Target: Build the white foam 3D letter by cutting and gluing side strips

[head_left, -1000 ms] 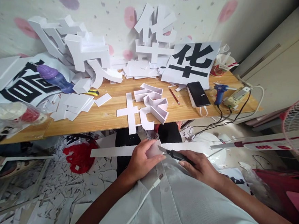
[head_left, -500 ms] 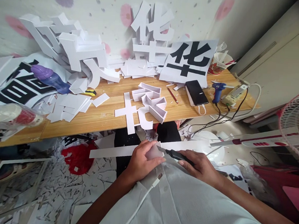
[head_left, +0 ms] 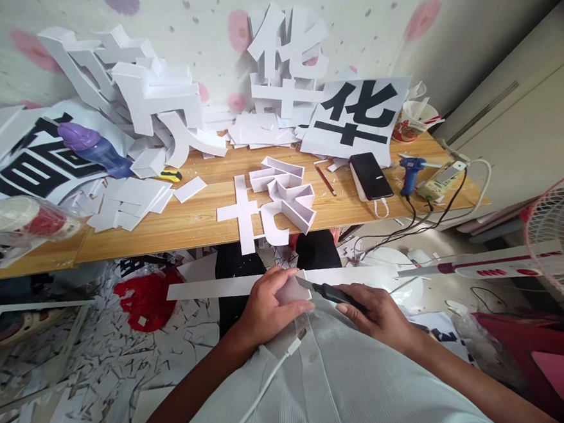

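My left hand [head_left: 270, 301] is closed around a small white foam-board piece [head_left: 292, 292], holding it low over my lap. In my right hand [head_left: 374, 311] is a black-handled utility knife [head_left: 334, 293], its blade at the right edge of that piece. A long white strip [head_left: 211, 288] passes behind both hands and sticks out on either side; whether it joins the held piece I cannot tell. Just beyond, at the table's front edge, lie a white cross-shaped piece [head_left: 241, 212] and a partly built white letter [head_left: 293, 193] with raised side walls.
On the wooden table [head_left: 199, 215] are a black phone [head_left: 370, 176], a blue glue gun [head_left: 411, 174], a pencil [head_left: 326, 179], a yellow cutter [head_left: 170, 175] and a printed character sheet [head_left: 359, 114]. White foam letters [head_left: 157, 93] lean at the back. A fan [head_left: 560, 237] stands right; scraps litter the floor.
The view has shifted very slightly. Both hands, the knife and the foam-board piece keep nearly the same positions.
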The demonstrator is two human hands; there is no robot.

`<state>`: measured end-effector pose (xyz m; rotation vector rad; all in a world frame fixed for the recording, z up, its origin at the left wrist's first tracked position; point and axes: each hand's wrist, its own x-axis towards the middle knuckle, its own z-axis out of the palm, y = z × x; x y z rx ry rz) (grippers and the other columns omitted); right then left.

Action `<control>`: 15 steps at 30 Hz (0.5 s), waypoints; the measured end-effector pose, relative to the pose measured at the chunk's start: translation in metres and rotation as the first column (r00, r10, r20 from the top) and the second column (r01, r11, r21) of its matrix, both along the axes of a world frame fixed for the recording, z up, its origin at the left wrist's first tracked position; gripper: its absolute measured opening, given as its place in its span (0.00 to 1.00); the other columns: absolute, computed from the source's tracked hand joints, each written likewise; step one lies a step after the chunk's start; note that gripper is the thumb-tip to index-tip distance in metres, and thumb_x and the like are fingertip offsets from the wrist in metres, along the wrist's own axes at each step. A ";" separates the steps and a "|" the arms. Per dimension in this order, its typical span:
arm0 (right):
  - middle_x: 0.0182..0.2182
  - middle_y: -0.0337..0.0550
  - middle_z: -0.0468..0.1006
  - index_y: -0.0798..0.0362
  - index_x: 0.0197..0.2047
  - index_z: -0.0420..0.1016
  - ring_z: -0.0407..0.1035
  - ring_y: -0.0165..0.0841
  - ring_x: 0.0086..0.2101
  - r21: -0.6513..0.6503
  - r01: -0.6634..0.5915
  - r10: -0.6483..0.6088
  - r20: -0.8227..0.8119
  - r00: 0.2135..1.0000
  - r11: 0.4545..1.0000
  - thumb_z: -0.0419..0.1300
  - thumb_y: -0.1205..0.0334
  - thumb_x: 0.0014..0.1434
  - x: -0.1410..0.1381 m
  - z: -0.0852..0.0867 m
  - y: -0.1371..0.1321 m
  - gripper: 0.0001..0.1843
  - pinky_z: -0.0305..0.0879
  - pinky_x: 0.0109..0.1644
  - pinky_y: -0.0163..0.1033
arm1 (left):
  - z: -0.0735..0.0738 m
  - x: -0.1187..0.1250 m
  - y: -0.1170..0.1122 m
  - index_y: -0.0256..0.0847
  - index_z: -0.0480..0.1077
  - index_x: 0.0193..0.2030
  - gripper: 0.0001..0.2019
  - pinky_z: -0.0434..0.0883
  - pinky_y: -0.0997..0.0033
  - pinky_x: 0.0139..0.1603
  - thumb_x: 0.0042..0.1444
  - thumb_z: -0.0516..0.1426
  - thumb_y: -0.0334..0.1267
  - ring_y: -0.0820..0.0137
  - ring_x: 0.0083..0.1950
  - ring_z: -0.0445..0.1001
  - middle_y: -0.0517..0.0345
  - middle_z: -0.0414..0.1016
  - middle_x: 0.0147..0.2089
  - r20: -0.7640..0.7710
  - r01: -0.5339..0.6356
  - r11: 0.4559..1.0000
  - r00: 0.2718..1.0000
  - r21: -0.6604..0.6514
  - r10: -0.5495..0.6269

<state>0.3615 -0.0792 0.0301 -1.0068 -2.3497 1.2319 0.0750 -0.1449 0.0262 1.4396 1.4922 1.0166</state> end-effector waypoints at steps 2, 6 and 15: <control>0.48 0.47 0.87 0.46 0.65 0.78 0.82 0.39 0.45 0.004 0.013 -0.013 0.004 1.000 1.000 0.58 0.48 0.78 0.000 -0.001 0.000 0.20 0.73 0.49 0.39 | 0.002 0.000 0.000 0.45 0.81 0.58 0.26 0.72 0.64 0.54 0.55 0.74 0.50 0.62 0.48 0.76 0.54 0.75 0.47 0.008 0.014 1.000 1.000 -0.008 -0.014; 0.48 0.47 0.87 0.47 0.64 0.79 0.82 0.39 0.45 0.000 0.036 -0.036 0.017 0.999 0.999 0.57 0.47 0.77 -0.001 -0.003 -0.001 0.21 0.74 0.48 0.39 | 0.005 0.000 0.000 0.43 0.81 0.57 0.26 0.72 0.65 0.51 0.56 0.74 0.53 0.62 0.47 0.75 0.54 0.75 0.47 0.007 0.044 0.999 0.999 -0.002 -0.044; 0.47 0.46 0.87 0.45 0.66 0.78 0.81 0.39 0.45 -0.027 -0.008 0.008 -0.011 1.000 1.000 0.58 0.48 0.78 0.003 0.001 0.001 0.20 0.72 0.48 0.39 | -0.001 0.001 -0.001 0.45 0.81 0.60 0.29 0.75 0.63 0.53 0.54 0.75 0.53 0.61 0.49 0.77 0.53 0.76 0.49 -0.017 0.008 1.000 1.000 0.021 -0.008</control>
